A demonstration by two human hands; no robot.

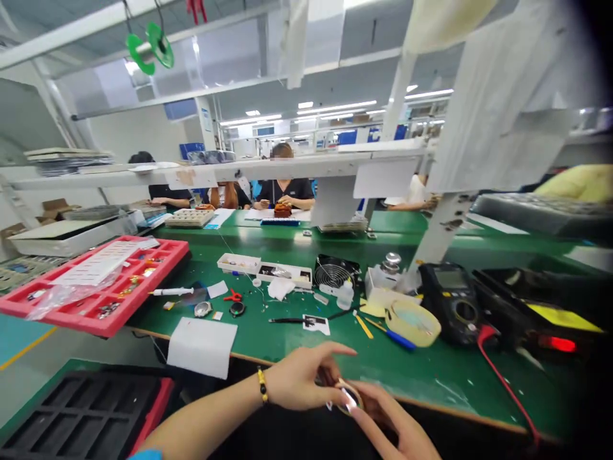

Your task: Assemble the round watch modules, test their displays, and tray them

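Note:
At the bench's front edge, my right hand [390, 418] holds a small round gold-rimmed watch case [357, 397] between thumb and fingers. My left hand [306, 378], with a yellow and black bracelet at the wrist, comes in from the left. Its thumb presses against the case, its index finger points out to the right and the other fingers curl in. A bright glare and the fingertips hide most of the case's face. Farther left on the green bench lie two round watch heads, one silver [202, 309] and one dark [237, 309], beside a red clip [233, 295].
A red compartment tray [177, 252] with small parts juts over the left edge. Around the bench are a syringe [172, 291], black fan [336, 271], dropper bottle [345, 294], shallow yellow dish [433, 335] and multimeter [450, 300]. People sit opposite, behind a white shelf rail [287, 167].

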